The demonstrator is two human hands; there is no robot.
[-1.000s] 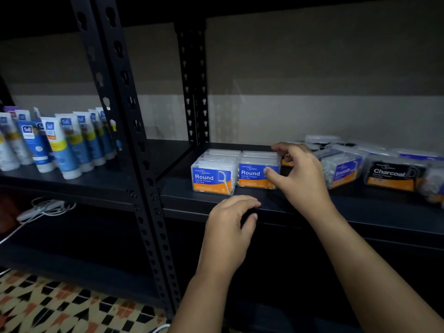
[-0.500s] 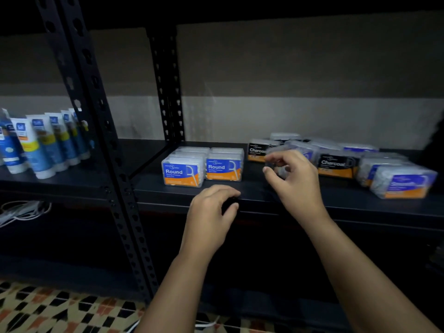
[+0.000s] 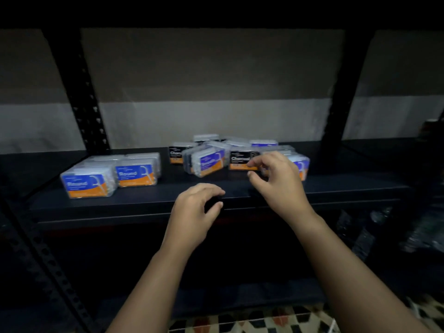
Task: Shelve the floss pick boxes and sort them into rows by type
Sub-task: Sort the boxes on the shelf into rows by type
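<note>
Nearest me, my left hand (image 3: 195, 207) hovers over the near edge of the shelf (image 3: 144, 200), fingers loosely curled and holding nothing; I cannot tell whether it touches the edge. A little farther and to the right, my right hand (image 3: 278, 179) is spread in a reaching claw, thumb and fingers apart, empty, just in front of a black Charcoal box (image 3: 241, 159). Its fingertips look close to that box, but the blur hides whether they touch.

At the left of the shelf, two rows of Round boxes (image 3: 110, 176) stand side by side, running from near to far with labels facing me. That type looks settled.

To the right, farther back, the pile (image 3: 230, 152) is a jumble: blue-and-orange boxes tilted against each other, a second Charcoal box at its left side, more clear lids behind. One blue box (image 3: 301, 165) shows just past my right hand.

I judge I am at the picking step: choosing the next box from the pile to start a new row. The next move calls for closing thumb and fingers across the Charcoal box's sides, lifting it clear of its neighbours without toppling them, and setting it squarely to the right of the Round rows.
</note>
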